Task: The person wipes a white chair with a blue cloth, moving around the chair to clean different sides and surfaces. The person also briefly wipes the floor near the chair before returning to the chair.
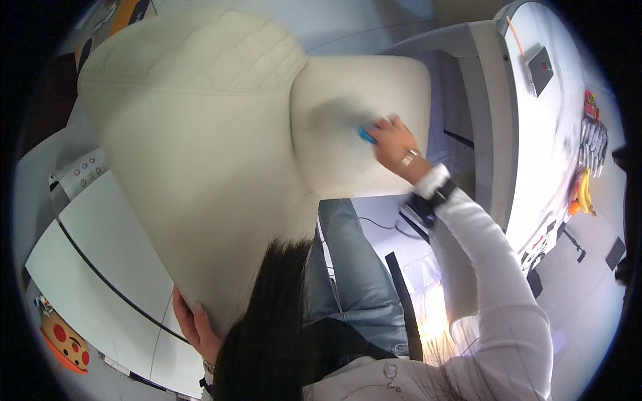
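Observation:
A cream upholstered chair stands before me, its broad backrest point(185, 165) on the left and its seat point(341, 160) on the right. Diamond-pattern stitching runs across the far part of the backrest. My right hand point(396, 143) is over the seat, its fingers closed around a small blue object point(367, 134). Motion blur hides what kind of object that is and whether it touches the seat. At the near left, my left hand point(195, 323) grips the edge of the backrest. Dark hair hangs down in front of part of the backrest.
At the right, a pale marble-look table point(536, 150) carries a dark-faced device point(540, 71), bananas point(584, 193) and an orange fruit point(574, 208). A white cabinet-like surface point(120, 250) lies left of the chair. A cable point(376, 223) runs below the seat.

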A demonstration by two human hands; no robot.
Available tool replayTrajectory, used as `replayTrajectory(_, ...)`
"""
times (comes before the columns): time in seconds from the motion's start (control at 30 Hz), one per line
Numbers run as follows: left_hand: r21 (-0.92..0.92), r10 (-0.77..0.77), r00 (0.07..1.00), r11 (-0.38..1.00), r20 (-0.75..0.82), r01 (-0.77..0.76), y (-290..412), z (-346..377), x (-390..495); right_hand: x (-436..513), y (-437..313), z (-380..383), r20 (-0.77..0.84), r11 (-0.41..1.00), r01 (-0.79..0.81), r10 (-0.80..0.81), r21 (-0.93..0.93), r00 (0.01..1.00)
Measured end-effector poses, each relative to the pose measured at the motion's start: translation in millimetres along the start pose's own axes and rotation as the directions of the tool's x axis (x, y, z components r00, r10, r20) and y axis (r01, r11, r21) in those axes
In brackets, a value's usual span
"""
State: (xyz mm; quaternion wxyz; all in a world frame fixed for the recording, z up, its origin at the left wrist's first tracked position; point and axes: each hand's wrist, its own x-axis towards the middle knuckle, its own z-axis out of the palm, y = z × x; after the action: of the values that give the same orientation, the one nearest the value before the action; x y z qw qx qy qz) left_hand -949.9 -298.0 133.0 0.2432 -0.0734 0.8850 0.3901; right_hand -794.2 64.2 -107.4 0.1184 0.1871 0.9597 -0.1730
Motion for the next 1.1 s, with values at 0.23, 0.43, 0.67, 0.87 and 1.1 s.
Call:
replayTrajectory(0.23, 0.117, -0.026, 0.998, 0.993, -0.063, 0.033, -6, -8, 6, 149, -23, 50, 0.220, 0.742, 0.625, -0.586, -0.243, 0.780)
replayTrajectory(0.43, 0.114, -0.051, 0.996, 0.992, -0.070, 0.059, -7, -5, -6, 90, 122, 37, 0.006, 0.974, -0.082, 0.085, -0.211, 0.996)
replayTrajectory(0.67, 0.149, -0.059, 0.995, 0.986, -0.080, 0.071, -10, -7, -5, 122, 113, 49, -0.088, 0.765, -0.540, 0.547, -0.351, 0.832)
replayTrajectory(0.87, 0.214, -0.122, 0.984, 0.965, -0.131, 0.149, -12, -7, -6, 219, -23, 74, -0.167, 0.945, -0.320, 0.326, 0.065, 0.930)
replayTrajectory(1.1, 0.199, -0.070, 0.995, 0.977, -0.067, 0.082, -17, -6, -5, 138, 135, 51, -0.034, 0.877, -0.351, 0.360, -0.329, 0.932)
